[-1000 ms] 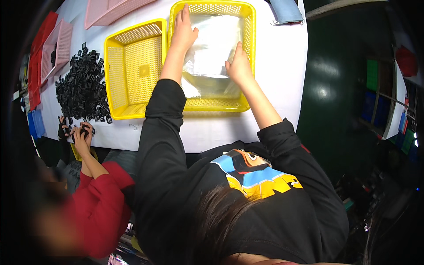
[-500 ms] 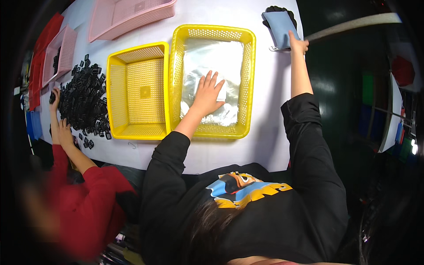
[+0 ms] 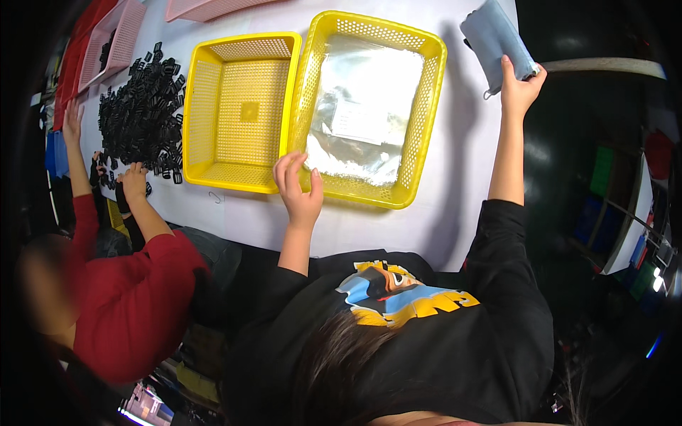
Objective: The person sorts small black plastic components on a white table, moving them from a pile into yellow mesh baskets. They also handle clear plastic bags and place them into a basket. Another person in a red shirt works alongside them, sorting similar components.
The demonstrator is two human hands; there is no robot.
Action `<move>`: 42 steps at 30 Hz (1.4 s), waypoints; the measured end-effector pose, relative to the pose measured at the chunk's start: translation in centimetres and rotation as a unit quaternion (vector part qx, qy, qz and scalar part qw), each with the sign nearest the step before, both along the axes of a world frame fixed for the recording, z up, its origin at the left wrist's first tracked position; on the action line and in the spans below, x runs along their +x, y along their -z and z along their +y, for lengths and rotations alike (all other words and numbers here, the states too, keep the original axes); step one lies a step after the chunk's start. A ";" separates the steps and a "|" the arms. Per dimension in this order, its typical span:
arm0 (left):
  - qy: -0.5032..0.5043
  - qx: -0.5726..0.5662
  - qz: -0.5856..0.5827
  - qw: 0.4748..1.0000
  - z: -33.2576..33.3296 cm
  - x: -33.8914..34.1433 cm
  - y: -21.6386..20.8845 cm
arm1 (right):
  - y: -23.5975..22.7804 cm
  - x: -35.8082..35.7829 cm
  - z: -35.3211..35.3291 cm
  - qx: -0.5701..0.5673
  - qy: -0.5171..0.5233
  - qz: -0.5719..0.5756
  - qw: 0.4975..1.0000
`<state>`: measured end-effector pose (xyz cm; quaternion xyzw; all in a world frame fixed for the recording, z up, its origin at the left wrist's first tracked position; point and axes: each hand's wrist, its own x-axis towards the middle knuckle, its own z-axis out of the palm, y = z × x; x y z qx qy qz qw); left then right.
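My right hand [image 3: 522, 86] is closed around the lower end of a blue-grey pouch [image 3: 495, 44] with a small loop at its corner. It holds the pouch at the right edge of the table. At the near left corner of the right yellow basket [image 3: 429, 117], my left hand [image 3: 301, 195] has its fingers bent and apart, the tips at the rim. Whether they touch the rim I cannot tell. Inside that basket lie clear plastic bags [image 3: 369, 78], with a white label [image 3: 355, 122] among them.
To the left stands another yellow basket [image 3: 245, 89] with nothing in it. Beyond it is a pile of small black buckles [image 3: 142, 106], where a co-worker in a red sleeve [image 3: 153, 255] has both hands. Pink baskets [image 3: 114, 39] stand at the far left and back.
My left hand has pulled back from the plastic bags to the basket's near corner. The pouch in my right hand has tilted, and the black things beneath it no longer show. The view has shifted.
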<state>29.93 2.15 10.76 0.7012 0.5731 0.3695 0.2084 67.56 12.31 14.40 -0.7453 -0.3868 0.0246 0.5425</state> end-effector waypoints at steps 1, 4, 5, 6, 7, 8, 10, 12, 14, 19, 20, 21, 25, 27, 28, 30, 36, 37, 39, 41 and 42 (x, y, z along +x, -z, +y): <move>-0.036 -0.017 -0.027 0.999 -1.1 -0.3 0.2 | -1.1 -2.3 -0.9 0.043 -0.059 0.034 0.997; -0.136 -0.084 -0.136 0.978 -4.5 -0.3 1.5 | -1.2 -7.1 -1.1 0.104 -0.253 -0.074 0.959; -0.169 -0.114 -0.189 0.961 -5.5 -0.2 2.1 | -0.8 -8.1 -0.5 0.098 -0.332 -0.150 0.926; -0.193 -0.143 -0.242 0.940 -6.1 0.0 2.6 | -0.4 -8.9 0.0 0.091 -0.400 -0.228 0.883; -0.170 -0.158 -0.255 0.939 -6.5 0.2 2.8 | -0.4 -10.4 -0.1 0.073 -0.424 -0.336 0.838; -0.148 -0.166 -0.268 0.938 -6.6 0.3 3.0 | -0.4 -11.6 0.1 0.060 -0.441 -0.440 0.780; -0.154 -0.177 -0.302 0.924 -7.1 0.5 3.0 | 2.1 -11.6 1.5 0.055 -0.470 -0.476 0.741; -0.212 -0.175 -0.361 0.891 -7.4 0.8 3.7 | 3.6 -11.2 2.4 0.023 -0.464 -0.495 0.734; -0.254 -0.203 -0.376 0.868 -8.1 -0.2 3.3 | 4.6 -10.9 2.6 0.001 -0.435 -0.511 0.741; -0.235 -0.259 -0.394 0.850 -10.3 -2.6 4.3 | 5.2 -11.5 3.1 -0.237 -0.400 -0.600 0.651; -0.223 -0.264 -0.413 0.843 -10.9 -2.6 4.6 | 4.7 -11.6 2.3 -0.302 -0.382 -0.596 0.639; -0.210 -0.283 -0.406 0.843 -11.1 -2.5 4.7 | 4.1 -11.7 1.4 -0.365 -0.361 -0.589 0.624; -0.161 -0.401 -0.447 0.783 -10.0 -2.1 3.3 | 2.2 -12.7 1.0 -0.415 -0.379 -0.469 0.682; -0.139 -0.451 -0.488 0.734 -8.5 -1.1 2.9 | 1.8 -13.9 0.8 -0.362 -0.393 -0.402 0.743; -0.124 -0.476 -0.507 0.708 -7.6 -0.4 2.9 | 2.3 -14.4 0.9 -0.376 -0.404 -0.406 0.728; -0.108 -0.484 -0.545 0.676 -5.7 0.8 3.4 | 4.6 -15.2 1.4 -0.403 -0.430 -0.409 0.696; -0.147 -0.392 -0.530 0.738 -4.0 4.3 5.6 | 4.0 -15.7 -2.0 -0.121 -0.400 -0.204 0.885; -0.180 -0.380 -0.515 0.747 -4.4 4.1 5.3 | 2.6 -15.4 -4.5 -0.044 -0.384 -0.164 0.907; -0.189 -0.396 -0.508 0.741 -3.9 4.3 5.0 | 3.8 -13.3 -11.4 -0.017 -0.263 -0.126 0.956; -0.145 -0.412 -0.539 0.720 -3.5 4.0 4.5 | 4.6 -12.3 -19.6 -0.058 -0.157 -0.081 0.983; -0.145 -0.415 -0.546 0.713 -3.3 3.9 4.4 | 5.3 -12.0 -23.7 -0.099 -0.124 -0.032 0.987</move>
